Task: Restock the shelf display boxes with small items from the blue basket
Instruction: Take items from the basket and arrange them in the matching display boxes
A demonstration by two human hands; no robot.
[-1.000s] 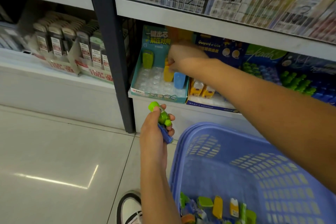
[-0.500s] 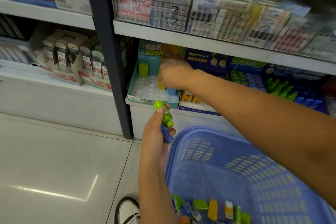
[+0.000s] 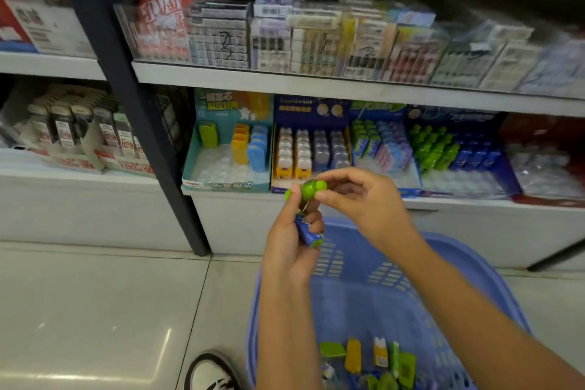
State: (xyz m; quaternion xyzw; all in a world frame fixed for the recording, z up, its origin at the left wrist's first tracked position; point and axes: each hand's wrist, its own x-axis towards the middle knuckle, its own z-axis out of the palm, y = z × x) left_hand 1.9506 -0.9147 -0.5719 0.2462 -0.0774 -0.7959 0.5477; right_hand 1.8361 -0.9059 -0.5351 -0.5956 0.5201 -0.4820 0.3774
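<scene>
We hold a small green item (image 3: 309, 189) in front of the lower shelf (image 3: 411, 203), above the near rim of the blue basket (image 3: 474, 266); the left hand (image 3: 289, 244) curls its grip round this item and round a blue item (image 3: 308, 233) just below it; the right hand (image 3: 364, 199) meets the green item at its right end, its grip narrow, thumb and forefinger pinching the green cap. The basket sits on the floor (image 3: 95, 310) below our forearms; more small items (image 3: 373, 361), green, yellow and white, lie at its bottom. On the shelf behind the hands stands a teal display box (image 3: 228, 180) with one green, some orange and some blue pieces upright in a clear tray; beside it to the right stand a dark blue display box (image 3: 311, 111) and further boxes of green and blue pieces (image 3: 449, 149). A shoe (image 3: 210, 374) shows at the lower edge, left of the basket.
</scene>
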